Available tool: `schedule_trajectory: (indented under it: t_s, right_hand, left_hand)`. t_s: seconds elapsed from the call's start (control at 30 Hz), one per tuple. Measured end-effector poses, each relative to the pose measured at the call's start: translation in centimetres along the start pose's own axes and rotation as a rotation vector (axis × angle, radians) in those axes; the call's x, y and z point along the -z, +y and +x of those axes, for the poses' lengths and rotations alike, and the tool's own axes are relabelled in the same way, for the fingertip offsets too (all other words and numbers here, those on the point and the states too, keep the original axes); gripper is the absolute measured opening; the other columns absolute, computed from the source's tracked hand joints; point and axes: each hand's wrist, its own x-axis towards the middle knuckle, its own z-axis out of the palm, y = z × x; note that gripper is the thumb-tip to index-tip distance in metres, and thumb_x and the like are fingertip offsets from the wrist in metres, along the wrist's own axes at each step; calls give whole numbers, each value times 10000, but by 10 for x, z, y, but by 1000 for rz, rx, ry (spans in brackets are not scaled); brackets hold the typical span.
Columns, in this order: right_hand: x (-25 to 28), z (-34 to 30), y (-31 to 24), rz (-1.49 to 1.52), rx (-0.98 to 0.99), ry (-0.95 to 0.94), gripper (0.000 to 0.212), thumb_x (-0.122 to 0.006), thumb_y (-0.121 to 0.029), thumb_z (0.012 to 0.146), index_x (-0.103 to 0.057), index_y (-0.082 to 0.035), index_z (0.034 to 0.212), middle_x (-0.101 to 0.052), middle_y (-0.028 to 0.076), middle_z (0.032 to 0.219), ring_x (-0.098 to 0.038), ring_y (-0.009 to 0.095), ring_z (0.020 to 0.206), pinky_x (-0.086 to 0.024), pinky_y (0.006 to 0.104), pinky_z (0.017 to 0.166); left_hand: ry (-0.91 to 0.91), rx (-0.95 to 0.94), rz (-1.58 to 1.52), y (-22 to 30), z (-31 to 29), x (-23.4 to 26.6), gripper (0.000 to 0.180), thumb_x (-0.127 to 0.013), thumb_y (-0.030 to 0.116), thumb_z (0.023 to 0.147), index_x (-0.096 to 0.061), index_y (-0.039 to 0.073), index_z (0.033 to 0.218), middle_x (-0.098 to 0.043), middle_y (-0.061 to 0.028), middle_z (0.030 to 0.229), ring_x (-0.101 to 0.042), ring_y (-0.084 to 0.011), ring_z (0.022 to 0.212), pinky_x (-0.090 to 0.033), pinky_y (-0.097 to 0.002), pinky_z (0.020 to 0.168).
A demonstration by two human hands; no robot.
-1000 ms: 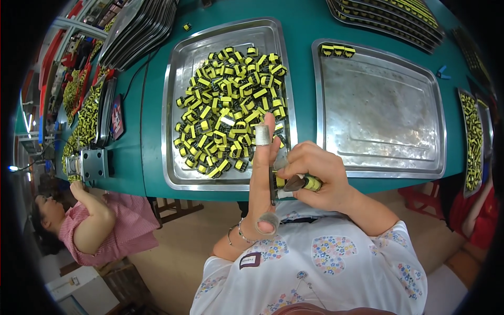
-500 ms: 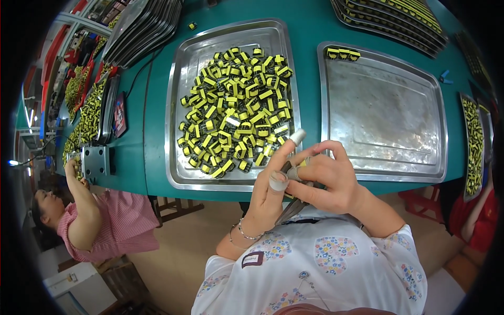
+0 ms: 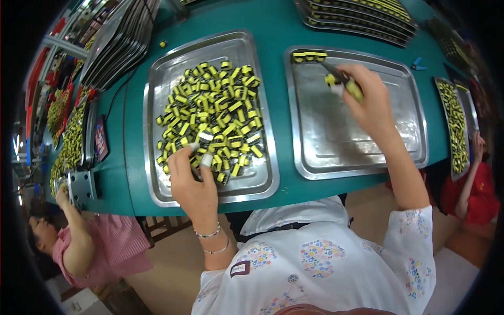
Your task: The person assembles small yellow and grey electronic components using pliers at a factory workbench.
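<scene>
My left hand reaches into the near part of the left metal tray, its thumb and forefinger apart and white-capped tips touching the heap of small yellow-and-black transformers. Nothing shows between those fingers. Over the right metal tray, my right hand is closed round a dark pointed hand tool whose exact kind is unclear. Beside its fingertips is one transformer; whether they grip it is hard to see. Three transformers stand in a row at that tray's far left corner.
Stacked trays of transformers stand at the back right, and metal trays lean together at the back left. A lone transformer and a small blue tool lie on the green table. Co-workers sit at both sides.
My hands were together at the table's front edge and have parted. The left went to the heap, the right moved forward over the right tray with the tool. The view has shifted slightly.
</scene>
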Motion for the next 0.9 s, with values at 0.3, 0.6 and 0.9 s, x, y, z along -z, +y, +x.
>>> schedule_trajectory:
  t_s: [0.3,0.6,0.9]
  right_hand:
    - [-27,26,89,-456,-195,-164,297,-618,-78,796,-583,-126,1087,-602,94,934,-582,346,879,-443,434,749]
    - [-41,25,101,-397,-109,-81,319,-639,-90,787,-579,-138,1096,-573,75,965,-575,333,869,-431,429,757]
    - [-7,1,24,-62,-57,-97,259,-655,-71,768,-569,-6,1004,-551,132,937,-570,334,846,-460,370,721]
  left_hand:
    - [126,119,-327,4,-7,-11,366,-705,-11,753,-580,8,1097,-551,-33,914,-473,-94,733,-402,-230,592]
    - [-52,338,-814,7,-8,1,307,-639,-32,812,-542,-14,1103,-552,-113,1115,-523,-157,907,-531,-294,667]
    - [-461,328,-1397,24,-13,-10,448,-539,136,941,-437,-87,1316,-562,-264,1210,-588,-206,946,-530,-319,786]
